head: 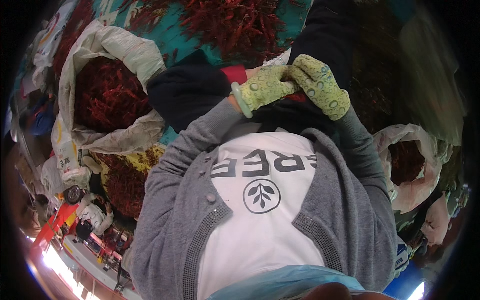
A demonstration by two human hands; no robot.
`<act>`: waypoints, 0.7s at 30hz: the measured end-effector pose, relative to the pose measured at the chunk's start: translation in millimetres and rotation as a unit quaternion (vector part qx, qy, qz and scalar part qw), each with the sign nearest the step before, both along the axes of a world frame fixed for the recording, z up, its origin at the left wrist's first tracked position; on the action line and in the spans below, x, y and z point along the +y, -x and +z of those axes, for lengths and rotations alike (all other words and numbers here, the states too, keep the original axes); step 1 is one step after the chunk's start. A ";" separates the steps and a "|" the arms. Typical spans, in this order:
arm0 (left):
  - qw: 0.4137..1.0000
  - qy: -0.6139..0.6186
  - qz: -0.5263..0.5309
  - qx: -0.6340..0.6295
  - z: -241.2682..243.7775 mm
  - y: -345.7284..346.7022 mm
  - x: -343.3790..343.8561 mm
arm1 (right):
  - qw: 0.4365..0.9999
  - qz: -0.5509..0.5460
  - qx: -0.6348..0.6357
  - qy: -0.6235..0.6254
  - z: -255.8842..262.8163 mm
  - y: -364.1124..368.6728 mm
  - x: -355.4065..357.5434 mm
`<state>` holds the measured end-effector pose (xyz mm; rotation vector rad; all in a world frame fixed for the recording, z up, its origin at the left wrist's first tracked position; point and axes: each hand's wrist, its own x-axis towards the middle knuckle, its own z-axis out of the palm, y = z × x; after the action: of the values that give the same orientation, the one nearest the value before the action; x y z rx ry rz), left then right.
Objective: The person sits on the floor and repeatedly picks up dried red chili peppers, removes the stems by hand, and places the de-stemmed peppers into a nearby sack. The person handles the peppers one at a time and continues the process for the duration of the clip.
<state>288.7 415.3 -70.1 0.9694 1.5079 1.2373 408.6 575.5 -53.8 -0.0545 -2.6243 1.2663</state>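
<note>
My left hand (pixel 267 85), in a yellow-green patterned glove with a pale bangle at the wrist, meets my right hand (pixel 320 87) above my lap. The right wears a matching glove. Their fingertips come together with the fingers bent. Something small and dark shows between them, but the gloves mostly cover it. Just below the hands is a patch of red, too covered to name. Beyond my legs a heap of dried red chillies (pixel 232 28) lies on a teal sheet (pixel 170 43).
To my left stands a white woven sack (pixel 123 43), its rim rolled down, holding red chillies (pixel 108 95). More chillies (pixel 123 183) lie behind it on yellow sheeting. A pale plastic bag (pixel 420 191) with dark red contents stands on my right. Another person (pixel 93 213) is farther off, near vehicles.
</note>
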 end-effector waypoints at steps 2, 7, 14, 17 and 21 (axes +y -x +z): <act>1.000 0.005 0.016 0.006 3.0 4.9 -7.1 | 0.975 -0.062 -0.099 0.191 6.8 2.6 -5.3; 0.999 -0.018 0.034 0.006 2.3 4.2 -13.4 | 0.995 -0.029 0.027 -0.087 -3.8 -0.4 -5.6; 0.997 -0.029 -0.026 -0.070 -10.0 15.8 -22.6 | 0.997 -0.065 0.032 -0.020 6.1 7.6 -17.2; 0.974 0.003 -0.047 -0.221 0.4 20.2 -23.1 | 0.846 -0.171 -0.153 0.481 38.5 12.6 -29.5; 0.969 -0.053 -0.107 -0.218 34.0 15.1 -14.0 | 0.798 -0.116 -0.223 0.548 2.9 4.4 -5.5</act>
<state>273.6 401.3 -36.1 0.8358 0.9780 1.2811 404.2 569.9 -50.9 -0.9096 -1.6451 2.6885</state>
